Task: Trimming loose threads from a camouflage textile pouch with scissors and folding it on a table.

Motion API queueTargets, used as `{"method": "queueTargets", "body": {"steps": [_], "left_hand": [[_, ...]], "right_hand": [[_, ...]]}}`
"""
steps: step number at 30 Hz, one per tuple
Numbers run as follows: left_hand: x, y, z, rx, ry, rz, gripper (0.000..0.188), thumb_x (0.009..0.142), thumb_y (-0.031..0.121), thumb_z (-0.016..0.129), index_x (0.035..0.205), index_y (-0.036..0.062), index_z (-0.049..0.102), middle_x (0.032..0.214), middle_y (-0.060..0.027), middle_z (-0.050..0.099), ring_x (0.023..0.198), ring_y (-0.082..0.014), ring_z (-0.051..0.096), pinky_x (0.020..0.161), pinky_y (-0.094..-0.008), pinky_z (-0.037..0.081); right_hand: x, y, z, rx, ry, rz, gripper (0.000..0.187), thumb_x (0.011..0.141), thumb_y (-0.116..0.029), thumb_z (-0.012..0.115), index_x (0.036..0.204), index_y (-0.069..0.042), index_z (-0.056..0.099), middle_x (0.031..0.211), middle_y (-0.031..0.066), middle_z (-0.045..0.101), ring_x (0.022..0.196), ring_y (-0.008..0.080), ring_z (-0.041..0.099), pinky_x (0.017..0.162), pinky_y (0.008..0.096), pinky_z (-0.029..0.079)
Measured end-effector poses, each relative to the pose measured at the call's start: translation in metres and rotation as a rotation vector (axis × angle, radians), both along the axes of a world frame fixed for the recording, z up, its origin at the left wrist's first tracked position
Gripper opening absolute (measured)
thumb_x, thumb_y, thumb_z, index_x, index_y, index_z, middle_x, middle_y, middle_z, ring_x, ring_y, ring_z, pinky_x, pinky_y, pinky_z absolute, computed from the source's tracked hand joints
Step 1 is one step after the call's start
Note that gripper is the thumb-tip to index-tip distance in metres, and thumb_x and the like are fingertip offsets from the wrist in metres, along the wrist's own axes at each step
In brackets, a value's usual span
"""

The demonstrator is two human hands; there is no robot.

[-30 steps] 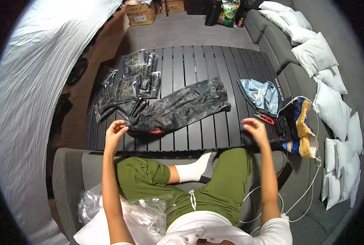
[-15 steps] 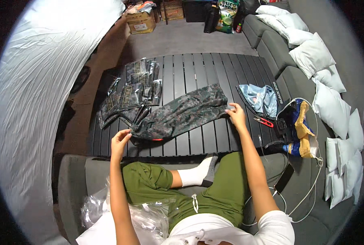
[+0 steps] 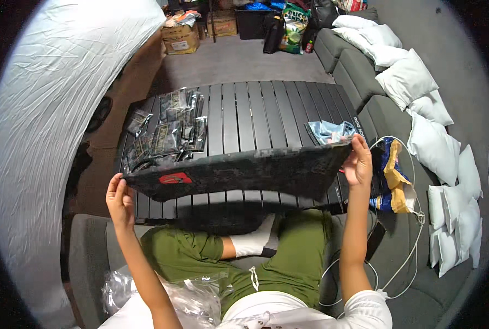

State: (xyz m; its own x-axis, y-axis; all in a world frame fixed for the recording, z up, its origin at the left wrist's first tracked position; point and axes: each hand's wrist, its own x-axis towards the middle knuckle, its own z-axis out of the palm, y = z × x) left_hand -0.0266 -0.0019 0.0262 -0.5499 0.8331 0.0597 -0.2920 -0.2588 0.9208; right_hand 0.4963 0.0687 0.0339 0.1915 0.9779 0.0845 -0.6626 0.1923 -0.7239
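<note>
A dark camouflage cloth (image 3: 250, 174) with a red patch (image 3: 175, 178) near its left end is stretched out in the air over the near part of the black slatted table (image 3: 250, 112). My left hand (image 3: 121, 202) pinches its left corner. My right hand (image 3: 358, 162) grips its upper right corner, with that side held higher. Between the two hands the top edge is drawn nearly straight, while the lower edge hangs loose. Beyond my left hand lies a pile of clear-wrapped dark camouflage packets (image 3: 168, 134). Behind my right hand, a light blue cloth (image 3: 329, 131) is partly covered.
To the right sit a blue and yellow bag (image 3: 398, 175), a white cable (image 3: 417, 247) and a phone (image 3: 375, 241) on the grey sofa (image 3: 414, 285). White pillows (image 3: 439, 140) line the right side. Clear plastic bags (image 3: 192, 296) lie by my lap.
The camouflage cloth has been lifted off the table and pulled taut, its red patch turned into view. My hands have moved apart, the right one rightward, the left one leftward.
</note>
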Motion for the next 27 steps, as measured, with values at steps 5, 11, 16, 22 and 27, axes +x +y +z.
{"method": "queueTargets", "body": {"steps": [5,11,16,22,27], "left_hand": [[0.003,-0.015,0.021,0.02,0.044,-0.057,0.02,0.082,0.004,0.056,0.102,0.0033,0.055,0.079,0.0015,0.057,0.059,-0.0011,0.047,0.047,-0.0122,0.034],[0.016,-0.03,0.03,-0.023,0.159,-0.055,0.024,0.082,0.003,0.056,0.105,0.0017,0.055,0.081,0.0033,0.055,0.06,-0.0008,0.044,0.051,-0.0133,0.034],[0.021,-0.037,0.041,-0.058,0.208,-0.096,0.027,0.081,0.002,0.056,0.108,0.0003,0.054,0.083,0.003,0.055,0.063,-0.0004,0.043,0.053,-0.0139,0.034],[0.015,-0.042,0.042,-0.049,0.195,-0.098,0.026,0.081,0.001,0.056,0.107,0.0,0.055,0.083,0.0027,0.055,0.063,-0.0004,0.043,0.052,-0.0136,0.034],[0.007,-0.046,0.041,-0.036,0.209,-0.09,0.024,0.081,0.003,0.057,0.105,0.0006,0.056,0.079,0.0027,0.055,0.062,-0.0007,0.044,0.053,-0.0136,0.034]], "right_hand": [[0.007,-0.033,0.011,-0.079,-0.345,-0.224,0.019,0.076,0.002,0.06,0.095,-0.001,0.061,0.081,0.0021,0.061,0.064,0.0054,0.053,0.057,0.0154,0.041],[0.035,-0.058,-0.025,-0.193,-0.207,0.036,0.017,0.075,0.003,0.06,0.092,0.0,0.06,0.08,0.0035,0.061,0.068,0.0081,0.055,0.062,0.0186,0.043],[0.035,-0.072,-0.031,-0.327,-0.247,0.25,0.016,0.077,-0.003,0.058,0.093,-0.001,0.059,0.078,0.0033,0.06,0.067,0.0095,0.054,0.061,0.0231,0.043],[0.024,-0.082,-0.03,-0.325,-0.335,0.159,0.014,0.074,0.001,0.061,0.088,-0.001,0.061,0.077,0.0036,0.06,0.065,0.0094,0.055,0.059,0.0211,0.043],[0.019,-0.087,-0.016,-0.382,-0.358,0.194,0.015,0.074,0.002,0.06,0.089,0.0,0.062,0.078,0.0041,0.062,0.067,0.0106,0.057,0.061,0.0225,0.046]]}}
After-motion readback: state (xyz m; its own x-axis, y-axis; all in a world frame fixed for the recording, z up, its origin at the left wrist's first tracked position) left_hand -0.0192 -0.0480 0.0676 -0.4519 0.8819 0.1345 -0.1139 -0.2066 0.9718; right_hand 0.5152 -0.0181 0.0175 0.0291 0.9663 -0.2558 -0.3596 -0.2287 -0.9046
